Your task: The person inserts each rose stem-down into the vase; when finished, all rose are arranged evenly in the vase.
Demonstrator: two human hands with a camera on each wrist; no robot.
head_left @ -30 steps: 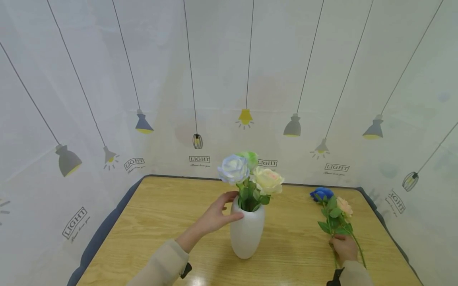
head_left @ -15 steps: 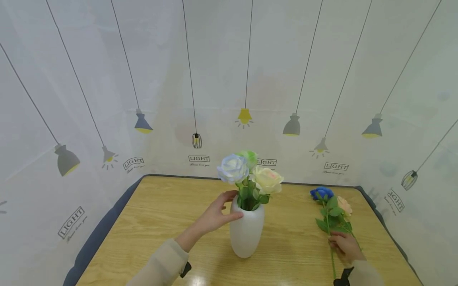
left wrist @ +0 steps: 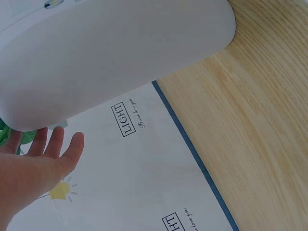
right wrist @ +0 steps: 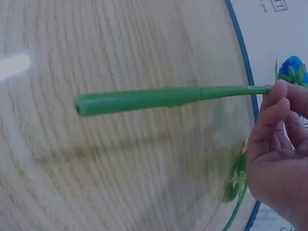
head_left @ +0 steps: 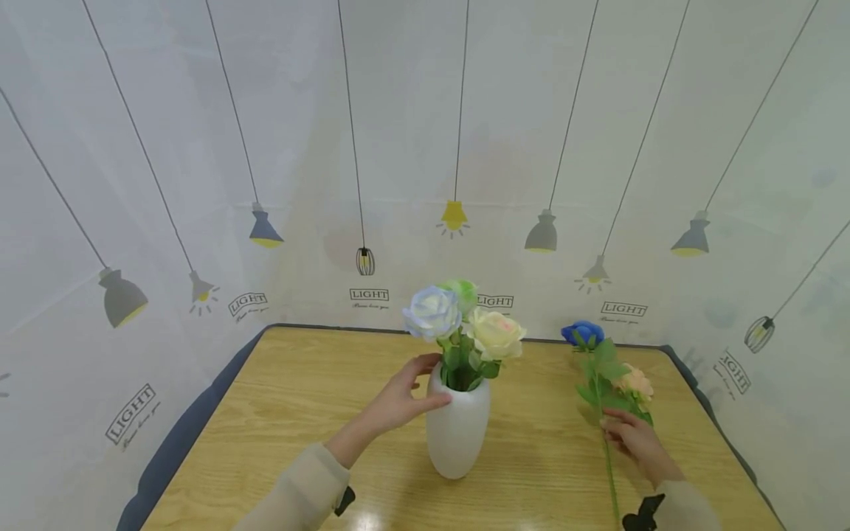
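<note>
A white vase (head_left: 458,435) stands upright on the table, holding a pale blue rose (head_left: 433,313), a cream rose (head_left: 494,334) and a green flower (head_left: 463,293). My left hand (head_left: 401,398) grips the vase at its rim, thumb in front; in the left wrist view, fingers (left wrist: 71,149) reach the rim beside the leaves. Off to the right, my right hand (head_left: 639,442) pinches the green stem of a blue rose (head_left: 583,333) between thumb and fingertips. In the right wrist view the stem (right wrist: 139,99) sticks out above the table. A peach rose (head_left: 635,382) lies beyond the right hand, its stem partly hidden.
The wooden table (head_left: 285,413) has a dark blue edge (head_left: 186,442). Behind and around it hangs a pale curtain (head_left: 398,147) printed with lamps.
My right hand has drawn the blue rose away from the peach rose, lifting its stem and shifting it slightly left and away from me. My left hand stays at the vase.
</note>
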